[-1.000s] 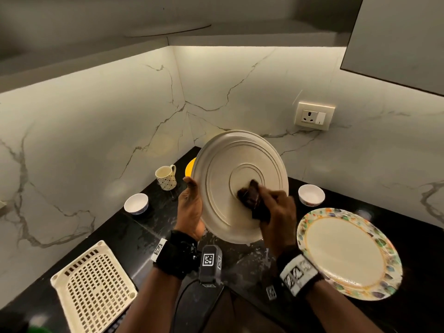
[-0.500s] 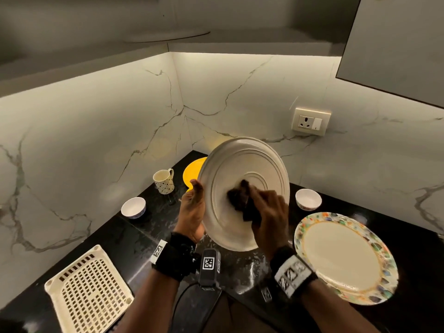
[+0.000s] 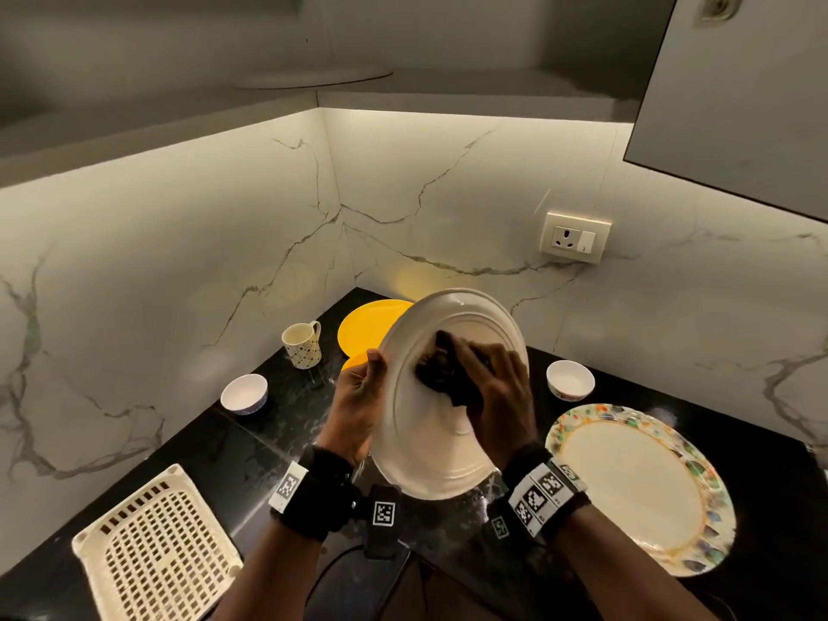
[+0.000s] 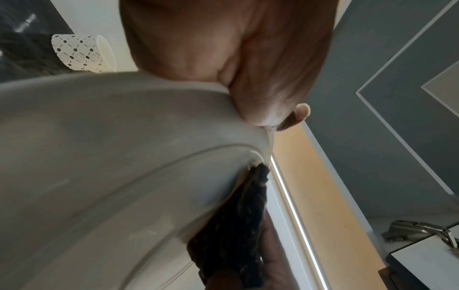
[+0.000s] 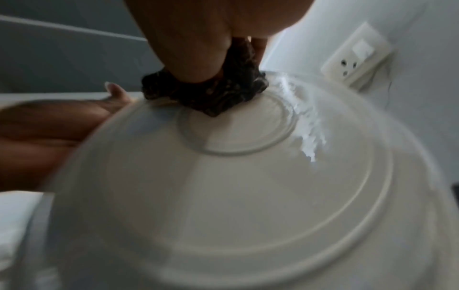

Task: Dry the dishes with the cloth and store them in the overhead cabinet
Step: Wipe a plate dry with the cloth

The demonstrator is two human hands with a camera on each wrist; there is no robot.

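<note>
A large white plate (image 3: 430, 445) is held tilted on edge above the black counter, its ridged underside facing me. My left hand (image 3: 358, 396) grips its left rim, thumb over the edge. My right hand (image 3: 493, 387) holds a dark bunched cloth (image 3: 443, 367) and presses it against the plate's underside near the foot ring. The left wrist view shows the plate (image 4: 111, 157) and the cloth (image 4: 238, 225) from below. In the right wrist view the cloth (image 5: 211, 92) sits on the plate (image 5: 248, 196) at the ring's upper edge.
On the counter stand a patterned-rim plate (image 3: 636, 486) at the right, a small white bowl (image 3: 570, 378), a yellow plate (image 3: 365, 324), a patterned mug (image 3: 302, 345), another white bowl (image 3: 245, 393) and a cream perforated rack (image 3: 157, 549). An open cabinet door (image 3: 735, 96) hangs upper right.
The plate has turned more edge-on and dropped a little. My right hand has slid the cloth up and left across the underside. The yellow plate behind now shows more.
</note>
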